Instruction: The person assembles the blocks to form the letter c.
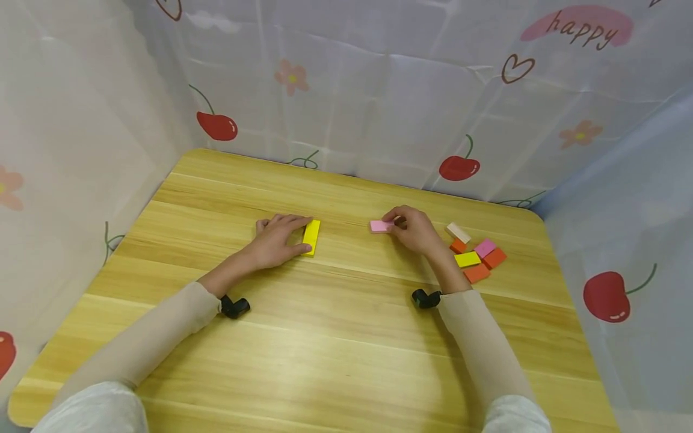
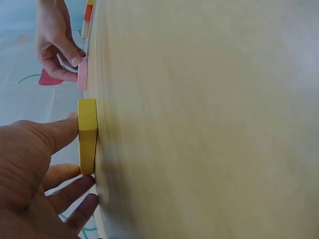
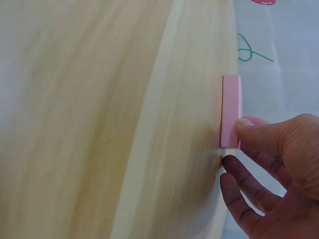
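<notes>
While the left hand (image 1: 278, 242) pinches a yellow block (image 1: 311, 235), the right hand (image 1: 415, 232) pinches a pink block (image 1: 379, 227)

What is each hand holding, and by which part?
Left hand: yellow rectangular wooden-looking block, near both ends. Right hand: pink rectangular wooden-looking block, near its right end.

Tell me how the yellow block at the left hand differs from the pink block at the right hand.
The yellow block points away from the person; the pink block lies crosswise. The left hand touches the yellow block near both ends, while the right hand grips the pink block at one end. Both are rectangular.
</notes>
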Motion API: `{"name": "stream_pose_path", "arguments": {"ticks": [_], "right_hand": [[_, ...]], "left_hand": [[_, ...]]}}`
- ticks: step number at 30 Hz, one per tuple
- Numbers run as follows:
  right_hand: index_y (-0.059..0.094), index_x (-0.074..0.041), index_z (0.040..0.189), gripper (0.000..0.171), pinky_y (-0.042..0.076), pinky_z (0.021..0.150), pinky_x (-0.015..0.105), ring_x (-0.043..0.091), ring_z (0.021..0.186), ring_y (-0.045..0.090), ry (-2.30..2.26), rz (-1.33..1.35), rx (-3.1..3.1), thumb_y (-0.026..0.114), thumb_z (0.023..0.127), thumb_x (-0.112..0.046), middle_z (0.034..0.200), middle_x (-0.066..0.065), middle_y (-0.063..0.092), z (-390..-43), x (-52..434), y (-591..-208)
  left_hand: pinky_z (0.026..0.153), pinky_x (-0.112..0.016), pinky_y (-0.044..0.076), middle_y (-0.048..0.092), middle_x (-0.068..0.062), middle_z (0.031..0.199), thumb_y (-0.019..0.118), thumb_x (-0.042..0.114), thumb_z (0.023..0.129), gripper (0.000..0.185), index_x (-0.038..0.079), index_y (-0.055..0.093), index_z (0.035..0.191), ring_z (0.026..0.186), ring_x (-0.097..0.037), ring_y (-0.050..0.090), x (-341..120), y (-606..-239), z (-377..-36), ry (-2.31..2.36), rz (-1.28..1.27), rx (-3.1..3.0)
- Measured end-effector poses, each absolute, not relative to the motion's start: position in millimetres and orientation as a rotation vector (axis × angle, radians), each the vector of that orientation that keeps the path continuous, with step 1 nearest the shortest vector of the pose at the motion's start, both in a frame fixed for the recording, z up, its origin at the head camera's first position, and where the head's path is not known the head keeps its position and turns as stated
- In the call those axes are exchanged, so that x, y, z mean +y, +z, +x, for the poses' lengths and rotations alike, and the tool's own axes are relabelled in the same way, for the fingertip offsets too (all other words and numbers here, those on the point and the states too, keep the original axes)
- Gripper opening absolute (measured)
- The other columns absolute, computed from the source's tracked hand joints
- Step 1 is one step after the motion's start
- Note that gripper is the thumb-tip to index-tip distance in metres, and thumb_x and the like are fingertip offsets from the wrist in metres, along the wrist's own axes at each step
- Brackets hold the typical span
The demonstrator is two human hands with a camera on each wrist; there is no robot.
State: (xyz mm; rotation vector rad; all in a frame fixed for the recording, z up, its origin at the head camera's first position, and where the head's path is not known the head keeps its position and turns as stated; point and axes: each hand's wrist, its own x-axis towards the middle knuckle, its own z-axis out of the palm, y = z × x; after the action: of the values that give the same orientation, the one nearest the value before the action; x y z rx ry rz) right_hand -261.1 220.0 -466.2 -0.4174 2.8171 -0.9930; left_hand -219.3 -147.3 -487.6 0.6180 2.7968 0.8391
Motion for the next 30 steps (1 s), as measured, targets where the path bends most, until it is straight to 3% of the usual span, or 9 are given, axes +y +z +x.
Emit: {"name": "stream_pose_path", "arguments": {"ticks": [30], "right_hand": [[0.076, -0.011, 0.126, 0.024, 0.055, 0.108, 0.053, 0.038, 0.124, 0.068, -0.971, -0.527, 2.757, 0.065, 0.105, -0.007, 0.14, 0.015, 0.069, -287.6, 167.5, -464.0]], "left_hand": [[0.105, -0.062, 0.02, 0.048, -0.01, 0.169, 0.073, 0.042, 0.103, 0.071, 0.018, 0.048, 0.164, 0.15, -0.041, 0.042, -150.5, -485.6, -211.6, 0.886, 0.616, 2.799]]}}
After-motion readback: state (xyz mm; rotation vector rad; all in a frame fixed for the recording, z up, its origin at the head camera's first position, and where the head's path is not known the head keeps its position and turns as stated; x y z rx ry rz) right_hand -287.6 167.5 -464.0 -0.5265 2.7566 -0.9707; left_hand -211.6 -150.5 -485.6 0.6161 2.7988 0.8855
